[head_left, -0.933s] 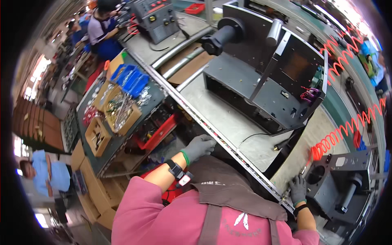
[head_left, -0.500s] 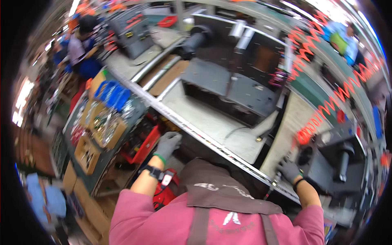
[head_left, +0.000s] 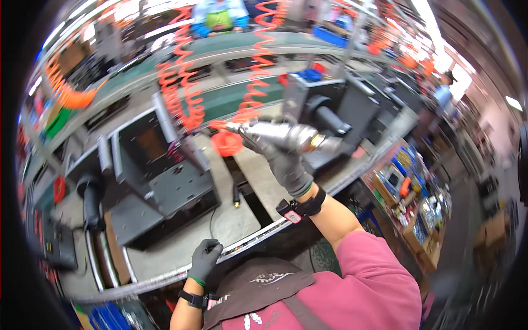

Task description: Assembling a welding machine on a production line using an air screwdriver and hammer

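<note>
A single head-worn fisheye view looks steeply down from above the person's chest, facing forward over the long grey metal workbench (head_left: 231, 223); near hands, edges bending toward the rim.
</note>
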Demonstrator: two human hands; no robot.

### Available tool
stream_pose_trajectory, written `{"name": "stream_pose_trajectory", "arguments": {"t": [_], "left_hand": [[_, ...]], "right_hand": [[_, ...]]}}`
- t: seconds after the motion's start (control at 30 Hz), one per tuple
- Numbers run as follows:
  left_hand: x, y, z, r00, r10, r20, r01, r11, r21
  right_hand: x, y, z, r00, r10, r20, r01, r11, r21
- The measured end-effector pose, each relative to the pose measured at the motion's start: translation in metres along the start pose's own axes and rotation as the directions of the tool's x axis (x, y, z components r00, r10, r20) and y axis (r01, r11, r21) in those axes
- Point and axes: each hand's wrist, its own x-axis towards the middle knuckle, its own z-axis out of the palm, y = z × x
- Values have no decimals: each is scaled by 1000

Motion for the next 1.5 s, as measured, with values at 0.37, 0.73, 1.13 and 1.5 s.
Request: {"name": "stream_pose_trajectory", "arguments": {"t": [0.37, 0.73, 1.13, 1.5], "left_hand": [[77, 91, 172, 601, 484, 636, -597, 801, -45], [131, 185, 512, 388, 513, 766, -627, 756, -189], [170, 235, 760, 236, 274, 932, -972, 59, 229], [187, 221, 793, 266, 292, 919, -963, 120, 241]], "right_hand": [[-108, -265, -104, 703, -362, -612, 549, 823, 144], [-349, -372, -227, 287, -231, -930, 322, 937, -134], [-409, -349, -258, -52, -365, -929, 254, 895, -366], [-375, -338, -289, 80, -383, -920, 93, 922, -375]]}}
